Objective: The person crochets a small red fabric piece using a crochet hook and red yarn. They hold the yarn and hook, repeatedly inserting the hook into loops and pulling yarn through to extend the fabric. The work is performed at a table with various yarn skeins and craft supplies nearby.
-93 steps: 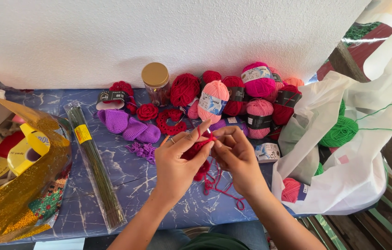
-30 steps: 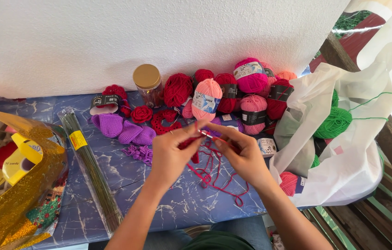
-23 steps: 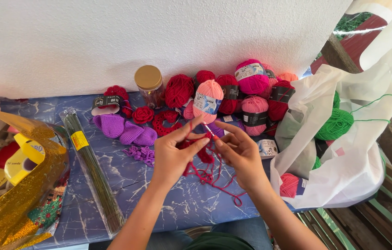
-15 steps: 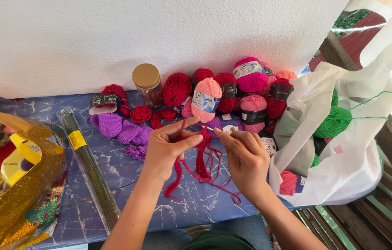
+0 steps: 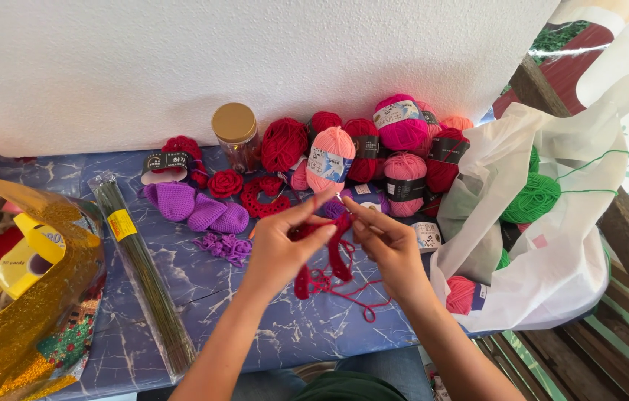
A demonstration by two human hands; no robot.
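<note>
Since half a second ago the dangling red crocheted yarn strip (image 5: 327, 256) has been gathered up between the hands. The left hand (image 5: 282, 249) pinches its top; the right hand (image 5: 389, 245) has fingers curled, pinching its yarn, above the blue marbled tabletop's (image 5: 203, 282) front edge.

- Red crochet strip (image 5: 327, 256): soft, matt yarn, knobbly stitches, held in both hands.
- Yarn balls (image 5: 329, 157) at twelve o'clock: fuzzy, matt wool with glossy paper bands.
- Bench (image 5: 255, 319): smooth blue marbled sheet, slight sheen.
- Jar (image 5: 237, 138): clear plastic or glass, dull gold lid.
- Bag (image 5: 567, 252) at three o'clock: thin, white, translucent plastic, crinkled.
- Foil (image 5: 40, 327) at eight o'clock: shiny gold, creased.
- Wall (image 5: 181, 59): rough white plaster.
</note>
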